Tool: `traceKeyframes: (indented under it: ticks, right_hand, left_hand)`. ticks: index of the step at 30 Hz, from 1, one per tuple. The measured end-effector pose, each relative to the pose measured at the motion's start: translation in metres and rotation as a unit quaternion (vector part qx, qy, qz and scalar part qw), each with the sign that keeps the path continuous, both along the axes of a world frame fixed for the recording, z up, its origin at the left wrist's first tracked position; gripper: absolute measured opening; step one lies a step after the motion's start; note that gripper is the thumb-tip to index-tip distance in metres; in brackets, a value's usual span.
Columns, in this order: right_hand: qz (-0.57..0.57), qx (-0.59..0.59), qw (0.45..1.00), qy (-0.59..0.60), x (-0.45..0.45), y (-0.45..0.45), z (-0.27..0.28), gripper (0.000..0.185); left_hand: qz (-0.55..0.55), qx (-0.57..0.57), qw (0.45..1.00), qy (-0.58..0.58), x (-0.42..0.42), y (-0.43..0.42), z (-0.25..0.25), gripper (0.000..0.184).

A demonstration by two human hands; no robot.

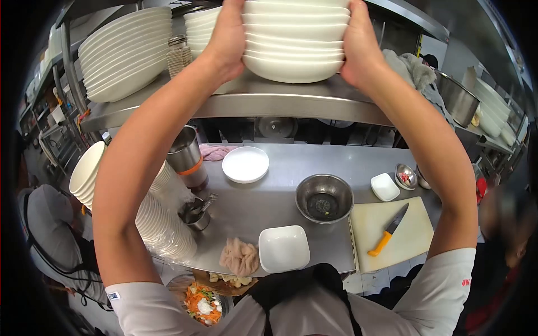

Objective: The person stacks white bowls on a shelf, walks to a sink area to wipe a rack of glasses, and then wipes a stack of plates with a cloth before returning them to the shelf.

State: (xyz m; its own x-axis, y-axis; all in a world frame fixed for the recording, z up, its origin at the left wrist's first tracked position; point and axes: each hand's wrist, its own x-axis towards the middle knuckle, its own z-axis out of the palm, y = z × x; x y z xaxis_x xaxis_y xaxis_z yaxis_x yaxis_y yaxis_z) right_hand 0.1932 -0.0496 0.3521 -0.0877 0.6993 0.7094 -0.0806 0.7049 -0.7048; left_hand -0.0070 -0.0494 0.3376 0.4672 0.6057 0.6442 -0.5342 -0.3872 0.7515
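Observation:
Both my arms reach up and forward to a stack of white bowls at the steel shelf. My left hand presses against the stack's left side, and my right hand grips the right side. The upper part of the stack is cut off by the top of the view. Whether its bottom rests on the shelf or hangs just above it, I cannot tell. Left of my left hand stand another tall stack of white bowls, a ribbed glass jar and a further bowl stack.
Below on the steel counter are a white plate, metal bowl, square white bowl, crumpled cloth and stacked cups. A yellow-handled knife lies on a cutting board. People stand at both sides.

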Motion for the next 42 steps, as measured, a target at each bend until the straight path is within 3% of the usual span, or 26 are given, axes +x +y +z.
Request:
traceKeyframes:
  ticks: [3,5,6,9,11,13,17,19,20,22,24,27,29,30,31,33,35,37,38,39,40,42]
  right_hand:
    - [-0.212,0.122,0.96,-0.134,0.013,-0.016,0.0,0.05]
    - [-0.266,0.16,0.925,-0.22,0.013,-0.032,-0.005,0.049]
    - [-0.274,0.164,0.912,-0.259,0.01,-0.038,-0.006,0.048]
    - [-0.264,0.143,0.892,-0.338,0.0,-0.038,-0.009,0.047]
    - [-0.27,0.141,0.881,-0.364,-0.007,-0.028,-0.006,0.045]
    - [-0.278,0.136,0.872,-0.378,-0.013,-0.013,-0.002,0.044]
    - [-0.29,0.12,0.862,-0.397,-0.025,0.014,0.005,0.043]
    - [-0.294,0.107,0.859,-0.406,-0.03,0.024,0.007,0.042]
    - [-0.294,0.103,0.858,-0.409,-0.033,0.028,0.01,0.042]
    - [-0.294,0.089,0.857,-0.413,-0.037,0.034,0.009,0.041]
    - [-0.294,0.083,0.856,-0.418,-0.038,0.037,0.01,0.041]
    - [-0.301,0.111,0.858,-0.401,-0.037,0.026,0.006,0.04]
    - [-0.298,0.18,0.866,-0.359,-0.034,-0.002,-0.003,0.04]
    - [-0.285,0.218,0.873,-0.33,-0.03,-0.025,-0.014,0.04]
    - [-0.264,0.249,0.882,-0.3,-0.028,-0.048,-0.028,0.04]
    - [-0.199,0.277,0.912,-0.228,-0.015,-0.105,-0.064,0.04]
    - [-0.13,0.263,0.947,-0.132,0.003,-0.154,-0.119,0.041]
    - [-0.083,0.181,0.98,-0.022,0.019,-0.179,-0.197,0.041]
    - [-0.105,0.132,0.986,-0.016,0.025,-0.18,-0.241,0.037]
    - [-0.119,0.097,0.988,0.021,0.031,-0.171,-0.299,0.035]
    - [-0.167,0.017,0.986,0.006,0.035,-0.166,-0.362,0.042]
    - [-0.11,-0.174,0.978,-0.041,0.029,-0.168,-0.446,0.067]
  left_hand:
    - [0.064,-0.033,0.997,0.009,0.005,-0.008,0.013,0.072]
    - [0.106,-0.005,0.993,0.043,-0.003,-0.003,0.015,0.073]
    - [0.201,0.041,0.979,0.02,-0.008,0.002,0.01,0.075]
    - [0.41,0.146,0.895,-0.101,-0.011,-0.065,0.022,0.08]
    - [0.478,0.185,0.826,-0.234,-0.012,-0.084,0.033,0.081]
    - [0.52,0.223,0.775,-0.283,-0.014,-0.094,0.034,0.078]
    - [0.406,0.392,0.792,-0.232,-0.066,-0.094,0.019,0.068]
    - [0.287,0.398,0.847,-0.203,-0.096,-0.108,0.011,0.068]
    - [0.229,0.333,0.892,-0.203,-0.109,-0.132,0.013,0.073]
    - [0.286,0.273,0.894,-0.21,-0.11,-0.141,0.014,0.08]
    - [0.503,0.277,0.789,-0.216,-0.096,-0.132,0.012,0.086]
    - [0.451,0.253,0.823,-0.237,-0.094,-0.158,-0.016,0.083]
    - [0.448,0.287,0.811,-0.242,-0.099,-0.171,-0.045,0.08]
    - [0.591,0.238,0.711,-0.298,-0.087,-0.173,-0.068,0.085]
    - [0.349,0.249,0.867,-0.253,-0.106,-0.18,-0.098,0.081]
    - [0.167,0.211,0.938,-0.218,-0.118,-0.179,-0.172,0.074]
    - [0.305,0.152,0.93,-0.136,-0.089,-0.17,-0.25,0.066]
    - [0.408,-0.036,0.912,0.025,-0.062,-0.16,-0.337,0.069]
    - [0.377,-0.022,0.924,0.058,-0.057,-0.154,-0.379,0.075]
    - [0.34,-0.093,0.934,0.06,-0.053,-0.155,-0.419,0.083]
    - [0.306,-0.168,0.936,0.052,-0.048,-0.159,-0.454,0.083]
    - [0.27,-0.164,0.941,0.121,-0.037,-0.164,-0.504,0.09]
